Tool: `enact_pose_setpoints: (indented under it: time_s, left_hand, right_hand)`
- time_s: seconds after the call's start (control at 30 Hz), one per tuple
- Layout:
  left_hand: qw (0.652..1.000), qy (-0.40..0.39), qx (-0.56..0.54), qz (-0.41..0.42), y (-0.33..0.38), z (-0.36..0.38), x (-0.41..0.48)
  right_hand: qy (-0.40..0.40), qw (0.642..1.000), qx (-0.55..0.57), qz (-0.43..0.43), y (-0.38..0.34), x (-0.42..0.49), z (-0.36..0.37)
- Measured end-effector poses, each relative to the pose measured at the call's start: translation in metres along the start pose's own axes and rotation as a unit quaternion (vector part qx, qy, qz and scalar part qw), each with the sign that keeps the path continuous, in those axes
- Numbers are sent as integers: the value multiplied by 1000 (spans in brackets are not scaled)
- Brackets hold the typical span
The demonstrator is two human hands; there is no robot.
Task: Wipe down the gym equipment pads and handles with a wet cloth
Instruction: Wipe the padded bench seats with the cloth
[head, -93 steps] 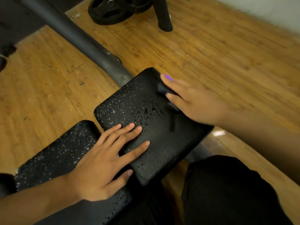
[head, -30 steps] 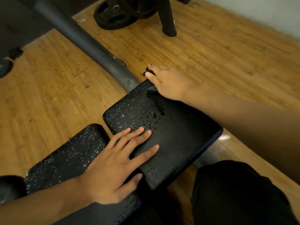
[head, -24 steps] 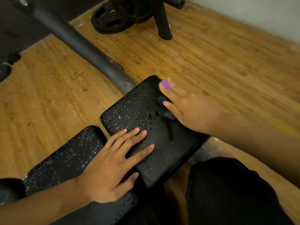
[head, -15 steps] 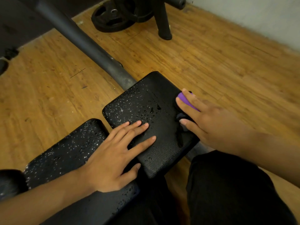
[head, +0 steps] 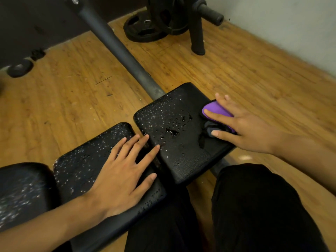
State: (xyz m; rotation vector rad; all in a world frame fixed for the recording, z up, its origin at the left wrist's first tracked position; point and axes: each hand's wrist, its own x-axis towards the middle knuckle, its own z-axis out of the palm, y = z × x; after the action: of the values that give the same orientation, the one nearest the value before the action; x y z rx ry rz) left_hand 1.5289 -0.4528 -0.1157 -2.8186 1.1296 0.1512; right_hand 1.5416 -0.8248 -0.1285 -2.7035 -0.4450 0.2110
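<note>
- Legs in dark trousers (head: 254, 206) sit closest, right under the bench, so water pushed off the near edge will likely land on them.
- Left hand (head: 125, 171) lies flat, fingers spread and straight, holding nothing. The palm rests on the nearer pad (head: 81, 160) and the fingertips reach across the gap onto the farther pad (head: 172, 135).
- Both pads are beaded with droplets, so that bracing palm could slide if I lean hard on it.
- Right hand (head: 249, 130) presses the purple cloth (head: 216, 109) onto the right edge of the farther pad, fingers mostly straight and splayed, not curled round it.
- With no real grip, a quick stroke could bunch the cloth up or send it off that edge onto the wooden floor (head: 236, 73).
- A small pool (head: 171, 132) sits mid-pad, and a light pass may only smear it about.
- The gap between the pads may trap water that the cloth misses.
- Beyond, a grey metal bar (head: 116, 48) runs away towards a weight plate (head: 143, 30). Drips on the floor there could leave it slippery.
</note>
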Motion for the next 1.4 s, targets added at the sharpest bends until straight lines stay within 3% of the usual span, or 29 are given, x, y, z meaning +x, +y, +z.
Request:
enact_pose_setpoints:
  time_s: [0.17,0.33,0.73,1.07,1.2,1.4]
  left_hand:
    - [1000,-9,5,-2,-12,4,-20]
    - [998,11,-53,-20,-15,14,-21]
    - [996,14,-76,-37,-12,16,-17]
    - [996,34,-71,-30,-12,17,-16]
    - [996,38,-72,-31,-12,18,-15]
    - [996,25,-76,-33,-12,19,-17]
  right_hand:
    - [48,997,-62,-13,-15,-18,12]
    - [12,997,-77,-10,-21,-12,11]
    - [-23,995,-47,81,-33,153,-2]
    - [6,995,-100,-32,-28,-40,5]
    - [12,992,-116,-39,-28,16,9]
    - [-21,994,-89,65,-44,142,1]
